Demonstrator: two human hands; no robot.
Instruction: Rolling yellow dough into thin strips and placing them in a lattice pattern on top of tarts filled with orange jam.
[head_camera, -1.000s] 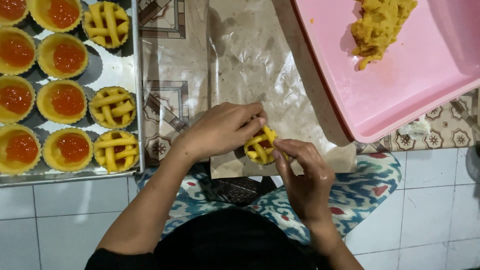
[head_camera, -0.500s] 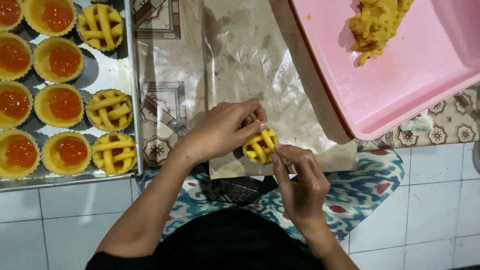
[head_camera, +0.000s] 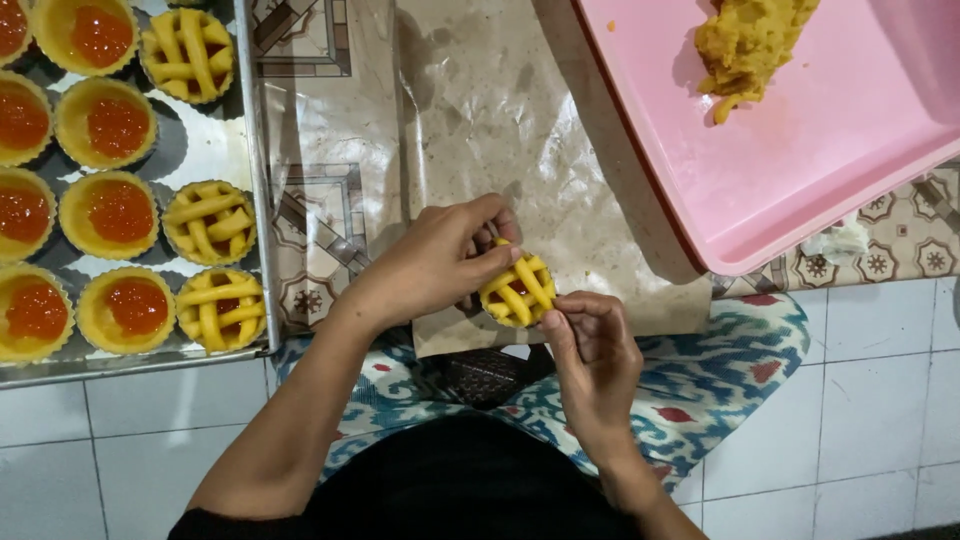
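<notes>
The fingers (head_camera: 497, 262) of the left hand (head_camera: 440, 262) are curling around a small yellow tart (head_camera: 517, 289) and pressing on its top edge and side, so they are closed on it. The right hand (head_camera: 592, 345) is pinching the tart's lower right rim between thumb and fingertip, and it looks like it is touching a dough strip there, though that spot is too small to be sure. The tart is sitting between both hands, with criss-cross dough strips on top and a bit of red jam peeking through. It is hovering over the lower edge of a crinkly sheet of clear plastic (head_camera: 500, 110) lying on a patterned mat (head_camera: 320, 200). A metal baking tray (head_camera: 205, 150) is lying well to the left. On it, open tarts (head_camera: 118, 212) with red jam are sitting beside finished tarts (head_camera: 208, 222) with strips on top. A pink plastic tray (head_camera: 800, 150) is lying to the upper right, and a lump of yellow dough (head_camera: 750, 40) is resting in it. The person is sitting on a white tiled floor (head_camera: 880, 400) with a blue patterned cloth (head_camera: 720, 360) across the lap.
</notes>
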